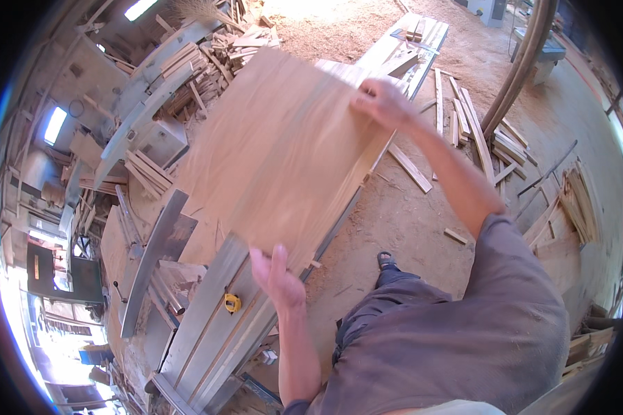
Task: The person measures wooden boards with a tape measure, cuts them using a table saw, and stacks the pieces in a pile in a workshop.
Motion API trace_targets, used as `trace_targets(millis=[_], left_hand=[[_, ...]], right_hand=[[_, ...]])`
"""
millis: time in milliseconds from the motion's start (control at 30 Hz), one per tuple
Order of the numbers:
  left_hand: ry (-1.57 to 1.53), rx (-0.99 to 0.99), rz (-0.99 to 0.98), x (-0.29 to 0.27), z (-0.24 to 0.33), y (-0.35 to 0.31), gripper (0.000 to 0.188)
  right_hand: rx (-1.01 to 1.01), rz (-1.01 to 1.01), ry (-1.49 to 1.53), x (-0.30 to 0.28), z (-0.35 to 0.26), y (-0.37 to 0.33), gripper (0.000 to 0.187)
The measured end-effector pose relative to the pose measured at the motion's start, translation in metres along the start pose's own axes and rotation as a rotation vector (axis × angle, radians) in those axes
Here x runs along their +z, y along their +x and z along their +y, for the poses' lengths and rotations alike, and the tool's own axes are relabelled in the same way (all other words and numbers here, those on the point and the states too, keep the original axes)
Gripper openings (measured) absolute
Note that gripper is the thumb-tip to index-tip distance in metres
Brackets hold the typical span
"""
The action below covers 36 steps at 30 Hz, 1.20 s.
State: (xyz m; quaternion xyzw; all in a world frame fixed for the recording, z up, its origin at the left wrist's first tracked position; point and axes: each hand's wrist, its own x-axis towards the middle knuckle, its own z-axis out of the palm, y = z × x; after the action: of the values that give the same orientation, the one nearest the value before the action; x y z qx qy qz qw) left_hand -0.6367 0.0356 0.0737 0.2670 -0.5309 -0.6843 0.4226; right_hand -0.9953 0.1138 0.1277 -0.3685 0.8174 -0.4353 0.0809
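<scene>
A wide, flat wooden board (277,138) with pale brown grain lies at a slant over the long metal machine table, blurred by motion. At its far right corner my right hand (384,104) is closed on the edge, fingers curled. My left hand (280,280) is at the board's near edge, thumb and fingers apart and stretched toward it; whether they touch the wood is hard to tell. Beside the left hand, a yellow tape measure (232,303) rests on the grooved metal table (211,332).
A curved metal guard (154,263) stands left of the table. Scrap wood (246,52) is heaped at the far left. Loose strips (408,168) and a post (522,69) stand to the right. Sawdust (318,31) covers the far floor. My sandalled foot (386,259) is beside the table.
</scene>
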Motion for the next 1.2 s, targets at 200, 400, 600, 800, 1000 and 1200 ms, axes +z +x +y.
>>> trace_targets(millis=[200,400,600,800,1000,1200], left_hand=[[0.256,-0.178,-0.12,0.088,-0.074,0.083,0.073],[0.602,0.027,-0.244,0.122,-0.113,0.087,0.093],[0.607,0.002,-0.264,0.145,-0.113,0.077,0.1],[0.696,0.058,-0.161,0.165,-0.12,0.059,0.098],[0.591,0.102,-0.024,0.168,-0.128,0.063,0.092],[0.409,0.01,-0.071,0.158,-0.128,0.094,0.099]], right_hand=[[-0.042,0.162,-0.509,-0.056,0.15,0.118,0.043],[0.133,0.113,0.004,-0.034,0.205,0.119,0.046],[0.142,0.298,0.14,-0.026,0.224,0.131,0.037],[0.24,0.212,0.021,-0.036,0.208,0.142,0.038],[0.231,0.217,0.276,-0.027,0.234,0.148,0.037],[0.258,0.31,0.334,-0.027,0.24,0.147,0.033]])
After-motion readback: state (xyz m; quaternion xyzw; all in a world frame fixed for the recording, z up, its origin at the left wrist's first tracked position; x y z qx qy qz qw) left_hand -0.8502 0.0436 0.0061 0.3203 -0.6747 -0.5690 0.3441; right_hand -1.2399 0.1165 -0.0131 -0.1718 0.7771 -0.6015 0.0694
